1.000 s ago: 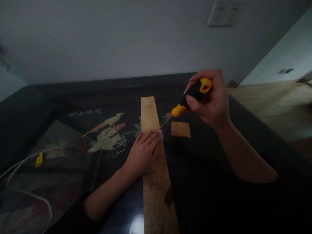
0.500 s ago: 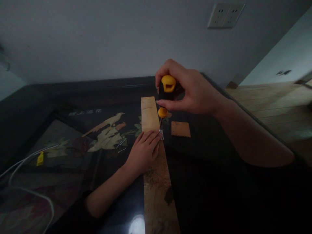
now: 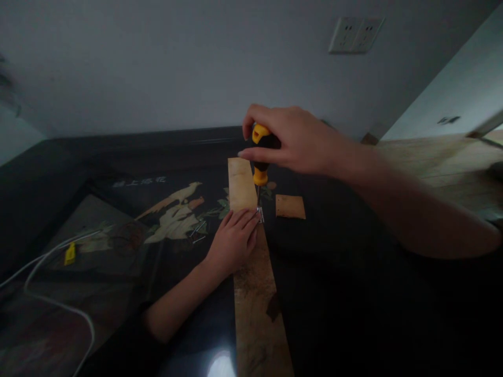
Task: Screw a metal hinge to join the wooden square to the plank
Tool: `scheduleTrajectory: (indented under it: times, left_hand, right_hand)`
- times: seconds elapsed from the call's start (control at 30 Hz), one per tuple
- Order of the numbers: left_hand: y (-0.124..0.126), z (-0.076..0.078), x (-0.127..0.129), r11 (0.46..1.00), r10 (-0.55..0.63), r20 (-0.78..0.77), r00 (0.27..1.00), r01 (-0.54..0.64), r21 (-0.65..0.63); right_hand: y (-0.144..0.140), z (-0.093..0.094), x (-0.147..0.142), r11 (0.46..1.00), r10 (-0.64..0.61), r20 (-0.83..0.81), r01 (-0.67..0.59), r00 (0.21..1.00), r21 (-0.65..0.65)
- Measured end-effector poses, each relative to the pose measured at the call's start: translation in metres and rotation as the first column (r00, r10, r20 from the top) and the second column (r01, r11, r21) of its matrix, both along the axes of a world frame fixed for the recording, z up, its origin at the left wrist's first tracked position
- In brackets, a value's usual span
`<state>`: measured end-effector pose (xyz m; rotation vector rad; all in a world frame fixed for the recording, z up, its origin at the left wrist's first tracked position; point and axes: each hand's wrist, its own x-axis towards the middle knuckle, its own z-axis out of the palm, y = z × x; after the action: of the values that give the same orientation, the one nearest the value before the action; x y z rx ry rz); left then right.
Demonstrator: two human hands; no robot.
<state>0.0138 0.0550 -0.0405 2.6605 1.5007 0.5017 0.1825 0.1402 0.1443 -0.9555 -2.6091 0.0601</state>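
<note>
Presently, one yellow-and-black screwdriver (image 3: 260, 177) is standing nearly upright, shaft down, at one small metal fitting (image 3: 261, 215) on the right edge of one long wooden board (image 3: 255, 309). Hands, two: the right hand (image 3: 296, 140) is gripping the screwdriver's handle; the left hand (image 3: 232, 242) is lying across the board, its fingers close together near the fitting; whether they are pinching anything, one cannot tell. Also resting on the dark worktop (image 3: 334, 293): one squarish wooden piece (image 3: 290, 207), right of the board; thin metal fasteners (image 3: 199, 240), at least two, left of the board; one white cable (image 3: 61, 305); one yellow tag (image 3: 69, 254) near it. Two socket panels (image 3: 357, 35) are sitting on the wall (image 3: 157, 68). The fasteners are blurring together, leaving the exact count uncertain; the screwdriver's tip is showing too small to make out; the board's near end and the cable are running out of view.
</note>
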Motion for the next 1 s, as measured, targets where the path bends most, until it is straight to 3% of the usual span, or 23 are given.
scheduleTrajectory:
  times: [0.1, 0.2, 0.4, 0.67, 0.9, 1.0]
  left_hand:
    - [0.0, 0.0, 0.0, 1.0, -0.002, 0.0, 1.0, 0.002, 0.009]
    - [0.0, 0.001, 0.0, 1.0, 0.001, -0.005, 1.0, -0.001, 0.012]
    - [-0.001, 0.002, 0.001, 1.0, 0.003, -0.001, 1.0, -0.003, -0.001]
    - [-0.001, 0.002, 0.001, 1.0, 0.001, 0.003, 1.0, -0.001, 0.011]
    - [0.002, 0.002, 0.002, 0.999, 0.004, 0.022, 1.0, -0.003, -0.037]
    - [0.001, 0.003, 0.005, 0.998, 0.024, 0.072, 0.997, -0.02, -0.058]
  right_hand:
    - [0.003, 0.007, 0.005, 0.994, 0.073, 0.071, -0.066, 0.995, -0.088]
    - [0.001, 0.012, 0.004, 0.994, 0.07, 0.12, -0.059, 0.99, -0.087]
    - [-0.006, 0.011, -0.008, 0.985, -0.173, 0.102, 0.172, 0.98, 0.019]
    - [0.004, 0.025, 0.001, 0.997, 0.069, 0.249, -0.06, 0.966, -0.043]
    - [-0.014, 0.02, -0.012, 0.979, -0.2, 0.249, 0.184, 0.948, 0.089]
    - [-0.014, 0.017, -0.015, 0.974, -0.218, 0.235, 0.198, 0.947, 0.107]
